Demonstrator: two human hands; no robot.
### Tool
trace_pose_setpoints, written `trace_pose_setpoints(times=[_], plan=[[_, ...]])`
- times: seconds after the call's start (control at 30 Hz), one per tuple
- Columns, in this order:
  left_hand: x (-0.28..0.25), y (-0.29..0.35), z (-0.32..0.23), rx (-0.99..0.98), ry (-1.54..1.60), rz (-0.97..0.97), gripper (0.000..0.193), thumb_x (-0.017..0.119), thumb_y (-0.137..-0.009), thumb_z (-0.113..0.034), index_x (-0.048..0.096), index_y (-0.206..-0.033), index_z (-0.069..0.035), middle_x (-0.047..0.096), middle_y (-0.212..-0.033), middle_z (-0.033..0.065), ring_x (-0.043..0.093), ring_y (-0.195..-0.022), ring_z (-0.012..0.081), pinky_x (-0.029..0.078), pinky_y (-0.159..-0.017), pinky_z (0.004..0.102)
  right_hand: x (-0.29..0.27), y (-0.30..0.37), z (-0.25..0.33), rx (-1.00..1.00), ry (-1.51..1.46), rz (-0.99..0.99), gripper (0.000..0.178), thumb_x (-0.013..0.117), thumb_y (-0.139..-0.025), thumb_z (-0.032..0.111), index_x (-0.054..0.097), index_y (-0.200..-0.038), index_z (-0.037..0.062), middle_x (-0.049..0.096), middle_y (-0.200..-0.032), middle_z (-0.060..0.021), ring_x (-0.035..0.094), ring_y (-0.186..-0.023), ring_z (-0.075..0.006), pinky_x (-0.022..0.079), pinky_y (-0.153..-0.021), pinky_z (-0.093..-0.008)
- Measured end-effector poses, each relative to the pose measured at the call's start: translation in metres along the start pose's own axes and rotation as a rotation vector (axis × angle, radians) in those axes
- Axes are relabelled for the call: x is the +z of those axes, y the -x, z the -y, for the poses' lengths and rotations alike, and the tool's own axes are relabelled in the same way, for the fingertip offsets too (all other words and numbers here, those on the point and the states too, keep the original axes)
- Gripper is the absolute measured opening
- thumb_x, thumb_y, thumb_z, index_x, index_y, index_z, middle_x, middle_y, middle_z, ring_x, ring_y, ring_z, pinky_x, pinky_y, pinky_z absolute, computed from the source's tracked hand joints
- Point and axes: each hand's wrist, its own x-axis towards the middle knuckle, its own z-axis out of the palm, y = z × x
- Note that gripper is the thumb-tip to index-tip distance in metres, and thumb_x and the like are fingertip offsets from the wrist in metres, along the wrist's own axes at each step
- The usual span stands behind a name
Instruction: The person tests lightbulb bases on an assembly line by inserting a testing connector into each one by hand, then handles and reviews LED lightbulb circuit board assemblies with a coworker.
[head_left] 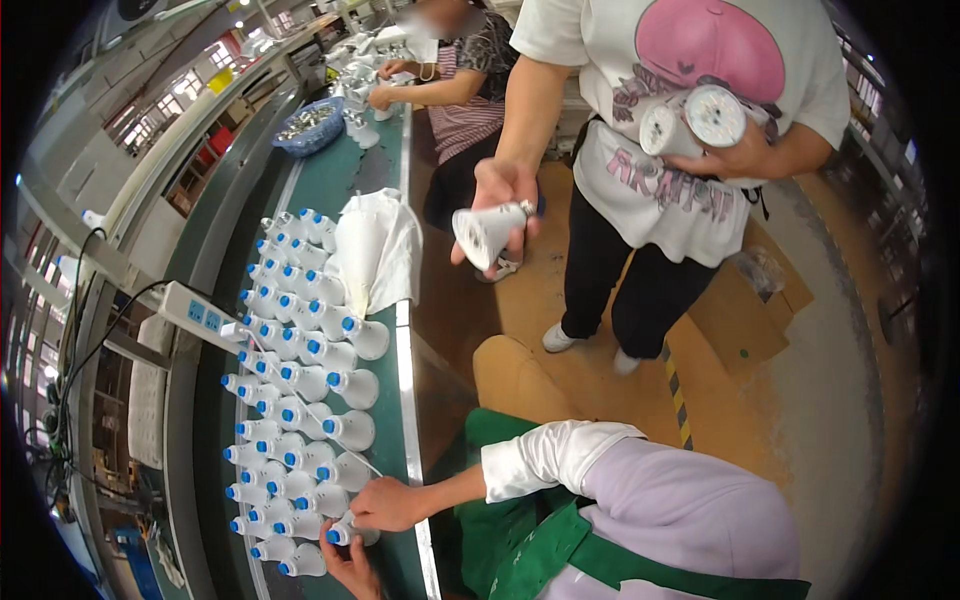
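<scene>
Low in the head view, both my hands meet at the green bench over one white, cone-shaped housing (pixel 345 528) with a blue tip. My left hand (pixel 352 574) closes round it, its thumb and finger at the blue tip. My right hand (pixel 388 504) comes from the right with bent fingers pressed on the housing's wide end; anything small between those fingers is hidden. Beside them stand rows of similar white housings (pixel 290 380) with blue tips. A thin white cord (pixel 300 395) runs across the rows toward my right hand.
A white cone-shaped bag (pixel 358 240) lies on a white cloth (pixel 402 240) beyond the rows. A power strip (pixel 195 312) edges the bench. A blue basket (pixel 308 128) holds small parts. Right, a standing person's hand (pixel 505 195) offers a bulb (pixel 487 232); another person works farther back.
</scene>
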Motion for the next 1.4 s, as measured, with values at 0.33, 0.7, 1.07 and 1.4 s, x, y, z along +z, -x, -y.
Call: trace_pose_setpoints(times=[0.33, 0.7, 1.07, 1.4], plan=[[0.018, -0.007, -0.008, -0.071, 0.043, -0.039, 0.046, 0.054, -0.079, 0.002, 0.043, -0.124, 0.004, 0.051, -0.118, 0.0152, 0.051, -0.107, 0.0231, 0.039, -0.094, 0.0333, -0.017, -0.004, -0.007, 0.026, -0.066, 0.035, 0.023, 0.058, -0.078, 0.026, 0.059, -0.069, 0.0049, 0.058, -0.063, -0.0142, 0.058, -0.064, -0.0341, 0.044, -0.059, -0.0421], [0.02, -0.003, 0.0, -0.052, 0.059, -0.079, 0.046, 0.053, -0.082, 0.002, 0.041, -0.126, 0.003, 0.05, -0.121, 0.0146, 0.05, -0.11, 0.0226, 0.039, -0.095, 0.0333, -0.015, 0.005, -0.015, -0.077, -0.083, 0.051, 0.02, 0.058, -0.08, 0.024, 0.059, -0.074, 0.0058, 0.058, -0.064, -0.0138, 0.056, -0.061, -0.0335, 0.043, -0.056, -0.0402], [0.02, -0.002, 0.003, -0.038, 0.062, -0.073, 0.051, 0.061, -0.081, -0.006, 0.04, -0.128, 0.002, 0.049, -0.122, 0.0131, 0.049, -0.111, 0.0228, 0.038, -0.096, 0.0337, -0.017, 0.009, -0.017, -0.157, -0.168, -0.034, 0.012, 0.059, -0.077, 0.016, 0.058, -0.078, 0.0046, 0.056, -0.062, -0.0119, 0.057, -0.06, -0.0309, 0.043, -0.054, -0.0385], [0.028, 0.0, 0.009, -0.022, 0.036, -0.142, 0.051, 0.059, -0.085, -0.008, 0.037, -0.129, 0.003, 0.048, -0.123, 0.0141, 0.048, -0.112, 0.0232, 0.037, -0.096, 0.0345, -0.032, 0.03, -0.008, -0.483, 0.163, -0.293, 0.031, 0.068, -0.071, 0.015, 0.058, -0.099, 0.0049, 0.057, -0.094, -0.0091, 0.055, -0.09, -0.0279, 0.041, -0.08, -0.0397]])
